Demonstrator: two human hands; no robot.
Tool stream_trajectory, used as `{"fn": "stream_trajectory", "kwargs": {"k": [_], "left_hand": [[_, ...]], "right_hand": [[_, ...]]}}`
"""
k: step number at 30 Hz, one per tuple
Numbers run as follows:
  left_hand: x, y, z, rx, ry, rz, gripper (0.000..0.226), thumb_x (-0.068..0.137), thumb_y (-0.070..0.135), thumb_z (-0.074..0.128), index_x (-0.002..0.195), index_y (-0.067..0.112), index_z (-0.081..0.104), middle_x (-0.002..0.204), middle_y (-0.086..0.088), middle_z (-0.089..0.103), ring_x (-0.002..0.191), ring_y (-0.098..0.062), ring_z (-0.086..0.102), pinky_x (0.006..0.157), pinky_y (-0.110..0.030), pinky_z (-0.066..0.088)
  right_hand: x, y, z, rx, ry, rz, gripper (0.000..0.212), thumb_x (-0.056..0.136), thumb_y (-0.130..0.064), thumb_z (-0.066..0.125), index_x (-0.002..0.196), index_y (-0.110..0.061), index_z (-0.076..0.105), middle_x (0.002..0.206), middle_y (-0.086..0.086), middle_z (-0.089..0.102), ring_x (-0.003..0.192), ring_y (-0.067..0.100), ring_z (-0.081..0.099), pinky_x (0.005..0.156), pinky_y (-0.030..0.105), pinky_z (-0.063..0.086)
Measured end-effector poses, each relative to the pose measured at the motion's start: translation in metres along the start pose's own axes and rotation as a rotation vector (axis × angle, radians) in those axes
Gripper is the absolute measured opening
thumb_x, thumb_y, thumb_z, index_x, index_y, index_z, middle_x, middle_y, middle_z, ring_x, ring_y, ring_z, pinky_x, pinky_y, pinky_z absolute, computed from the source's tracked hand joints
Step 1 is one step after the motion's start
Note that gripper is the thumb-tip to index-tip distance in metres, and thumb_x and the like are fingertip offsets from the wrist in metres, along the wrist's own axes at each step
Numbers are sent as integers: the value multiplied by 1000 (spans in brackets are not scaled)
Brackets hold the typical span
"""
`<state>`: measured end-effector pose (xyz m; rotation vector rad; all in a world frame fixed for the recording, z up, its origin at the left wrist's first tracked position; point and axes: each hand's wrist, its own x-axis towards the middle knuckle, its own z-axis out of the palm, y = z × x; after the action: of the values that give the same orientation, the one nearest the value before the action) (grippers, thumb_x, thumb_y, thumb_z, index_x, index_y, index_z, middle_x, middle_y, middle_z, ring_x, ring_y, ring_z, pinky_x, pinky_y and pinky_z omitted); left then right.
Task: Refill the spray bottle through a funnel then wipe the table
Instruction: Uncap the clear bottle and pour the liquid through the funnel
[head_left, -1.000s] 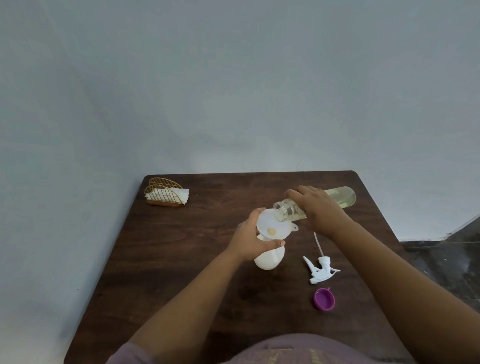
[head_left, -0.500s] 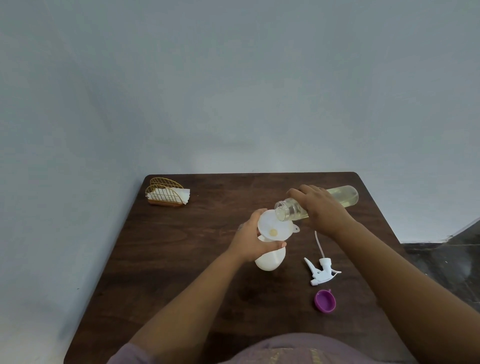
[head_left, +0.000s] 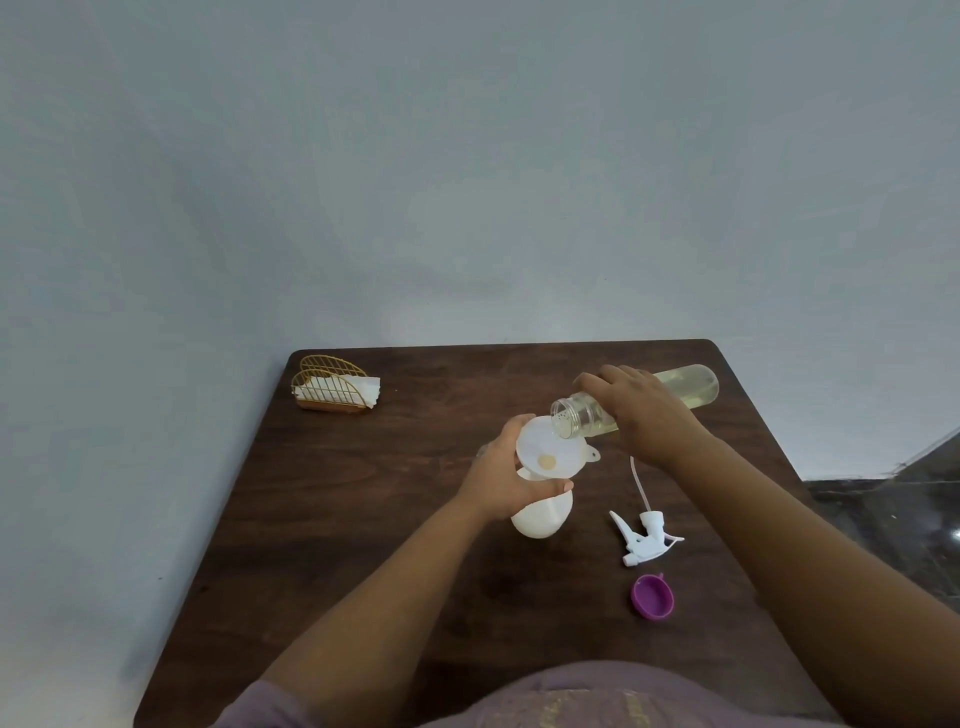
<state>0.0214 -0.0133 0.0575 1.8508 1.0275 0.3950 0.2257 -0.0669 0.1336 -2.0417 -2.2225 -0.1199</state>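
Observation:
A white spray bottle (head_left: 540, 517) stands mid-table with a white funnel (head_left: 550, 449) set in its neck. My left hand (head_left: 501, 475) grips the bottle's neck just under the funnel. My right hand (head_left: 641, 410) holds a clear refill bottle (head_left: 691, 387) of pale yellow liquid, tipped nearly flat. Its open mouth (head_left: 563, 417) hangs over the funnel's far rim, and yellow liquid shows at the funnel's drain. The white trigger sprayer head (head_left: 644, 540) with its dip tube lies on the table to the right.
A purple cap (head_left: 653, 596) lies near the front right, below the sprayer head. A gold wire holder with white napkins (head_left: 335, 392) sits at the far left corner of the dark wooden table (head_left: 363, 519). A grey wall stands behind; dark floor lies to the right.
The refill bottle's mouth has dropped slightly closer to the funnel rim and liquid reaches its mouth. My left hand keeps its grip on the spray bottle.

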Motion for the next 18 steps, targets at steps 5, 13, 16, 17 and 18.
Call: {"fn": "stream_trajectory", "kwargs": {"k": [5, 13, 16, 17, 18], "left_hand": [[-1, 1, -1, -10, -1, 11, 92, 61, 55, 81, 138, 38, 35, 133, 13, 50, 120, -15, 50, 98, -45, 51], [0, 2, -3, -1, -14, 7, 93, 60, 56, 81, 139, 39, 34, 135, 13, 50, 122, -16, 50, 99, -47, 50], [0, 2, -2, 2, -12, 7, 93, 61, 56, 81, 139, 38, 34, 135, 12, 50, 122, -16, 50, 99, -45, 50], [0, 2, -2, 1, -11, 11, 93, 62, 54, 82, 140, 37, 34, 135, 12, 50, 122, -15, 50, 99, -44, 50], [0, 2, -2, 0, -11, 14, 92, 63, 52, 83, 140, 36, 35, 135, 12, 50, 121, -15, 50, 99, -43, 51]], "right_hand": [[0, 0, -1, -2, -5, 0, 48, 75, -9, 68, 117, -23, 51, 102, 1, 57, 96, 24, 54, 85, 36, 44], [0, -1, -3, 9, 5, -5, 47, 76, -8, 68, 117, -23, 51, 104, 1, 58, 97, 23, 54, 86, 35, 43], [0, -2, -5, 22, 7, -3, 47, 76, -6, 65, 118, -23, 51, 104, 1, 57, 97, 23, 54, 87, 35, 42], [0, -2, -5, 20, 5, -4, 47, 76, -7, 66, 118, -23, 51, 104, 1, 57, 98, 23, 54, 87, 35, 43], [0, -2, -5, 16, 4, -4, 48, 76, -7, 67, 118, -24, 51, 105, 1, 57, 98, 23, 53, 87, 35, 43]]}}
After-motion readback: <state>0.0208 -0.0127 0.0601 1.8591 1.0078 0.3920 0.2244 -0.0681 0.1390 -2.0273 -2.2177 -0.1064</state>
